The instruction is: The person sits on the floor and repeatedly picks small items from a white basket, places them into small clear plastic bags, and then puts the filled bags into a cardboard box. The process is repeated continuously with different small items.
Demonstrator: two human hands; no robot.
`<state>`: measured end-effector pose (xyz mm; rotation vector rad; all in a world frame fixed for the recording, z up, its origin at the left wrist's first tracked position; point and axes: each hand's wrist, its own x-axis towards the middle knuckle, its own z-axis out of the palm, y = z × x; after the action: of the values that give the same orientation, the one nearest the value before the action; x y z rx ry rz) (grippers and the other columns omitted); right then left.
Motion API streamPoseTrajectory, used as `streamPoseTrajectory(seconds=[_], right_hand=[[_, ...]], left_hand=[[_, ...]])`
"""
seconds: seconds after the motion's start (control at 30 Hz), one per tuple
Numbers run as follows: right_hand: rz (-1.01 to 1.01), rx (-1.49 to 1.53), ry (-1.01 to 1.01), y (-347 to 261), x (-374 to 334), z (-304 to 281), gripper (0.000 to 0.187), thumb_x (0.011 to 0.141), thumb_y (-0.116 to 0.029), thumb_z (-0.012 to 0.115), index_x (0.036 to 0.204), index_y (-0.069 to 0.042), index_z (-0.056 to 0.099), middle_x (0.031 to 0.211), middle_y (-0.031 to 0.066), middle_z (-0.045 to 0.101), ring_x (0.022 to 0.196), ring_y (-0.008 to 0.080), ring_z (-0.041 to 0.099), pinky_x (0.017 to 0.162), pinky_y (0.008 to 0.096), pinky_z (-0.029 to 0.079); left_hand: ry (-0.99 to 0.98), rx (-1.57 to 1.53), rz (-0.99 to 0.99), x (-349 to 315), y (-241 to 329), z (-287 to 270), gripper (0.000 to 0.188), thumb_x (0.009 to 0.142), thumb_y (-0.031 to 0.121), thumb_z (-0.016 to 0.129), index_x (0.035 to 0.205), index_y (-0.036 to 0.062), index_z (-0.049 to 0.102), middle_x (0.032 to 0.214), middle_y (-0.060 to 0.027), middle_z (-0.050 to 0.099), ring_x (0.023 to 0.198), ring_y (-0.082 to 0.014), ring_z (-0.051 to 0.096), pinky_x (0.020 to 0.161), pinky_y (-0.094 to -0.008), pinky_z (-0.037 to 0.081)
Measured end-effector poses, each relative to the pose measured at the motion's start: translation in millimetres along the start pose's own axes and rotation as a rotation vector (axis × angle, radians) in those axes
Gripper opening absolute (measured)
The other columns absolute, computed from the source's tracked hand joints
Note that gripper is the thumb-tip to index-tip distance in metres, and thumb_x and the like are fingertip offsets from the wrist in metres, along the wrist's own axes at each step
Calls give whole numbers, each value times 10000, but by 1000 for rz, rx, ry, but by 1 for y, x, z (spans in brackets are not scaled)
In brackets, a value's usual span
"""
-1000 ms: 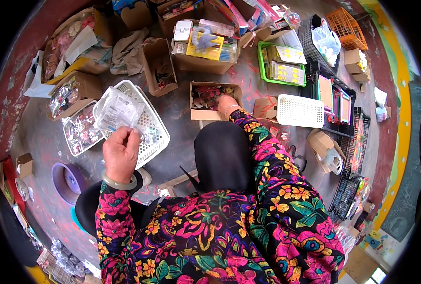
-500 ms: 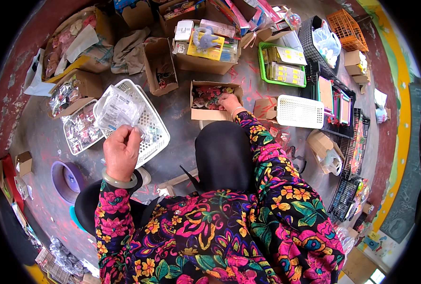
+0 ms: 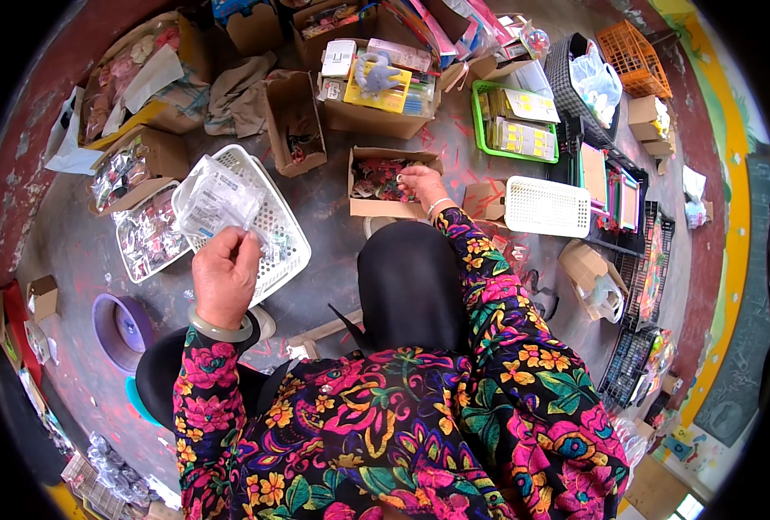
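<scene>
My left hand (image 3: 226,276) is closed on the corner of clear plastic bags (image 3: 222,201) with printed labels. They hang over a white perforated basket (image 3: 295,246), which holds more clear packets. Over the right end of a small cardboard box (image 3: 385,209), my right hand (image 3: 423,185) has its fingers pinched together. A tiny pale item shows at those fingertips, too small to name. Small red and dark pieces (image 3: 374,176) fill the box; their kind cannot be made out.
Beside the box lies an upturned-looking white basket (image 3: 548,206). Farther back stand a green basket (image 3: 477,121) of yellow-and-white packs and a packed carton (image 3: 372,118). At left are a tray of shiny packets (image 3: 149,247) and a purple basin (image 3: 123,334).
My right hand has lifted slightly out of the box contents, and a tiny pale item now shows at its fingertips. My left hand stays nearly still with the bags.
</scene>
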<state>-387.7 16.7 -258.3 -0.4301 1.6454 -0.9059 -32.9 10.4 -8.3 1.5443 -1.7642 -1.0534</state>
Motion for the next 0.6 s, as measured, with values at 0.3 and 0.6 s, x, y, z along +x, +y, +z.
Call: streamPoseTrajectory(seconds=[0.3, 0.6], right_hand=[[-215, -1413, 112, 4, 8, 15, 225, 773, -142, 509, 939, -110, 656, 945, 147, 633, 892, 303, 604, 768, 404, 483], [-460, -1724, -4, 1, 18, 19, 219, 770, -126, 507, 937, -91, 644, 933, 141, 637, 874, 301, 609, 752, 399, 483]], left_hand=[[17, 32, 7, 0, -2, 0, 160, 815, 101, 573, 719, -26, 563, 531, -75, 501, 471, -119, 455, 465, -264, 375], [-4, 48, 10, 1, 0, 4, 164, 810, 106, 582, 715, -27, 558, 508, -60, 444, 457, -105, 386, 440, -266, 336]])
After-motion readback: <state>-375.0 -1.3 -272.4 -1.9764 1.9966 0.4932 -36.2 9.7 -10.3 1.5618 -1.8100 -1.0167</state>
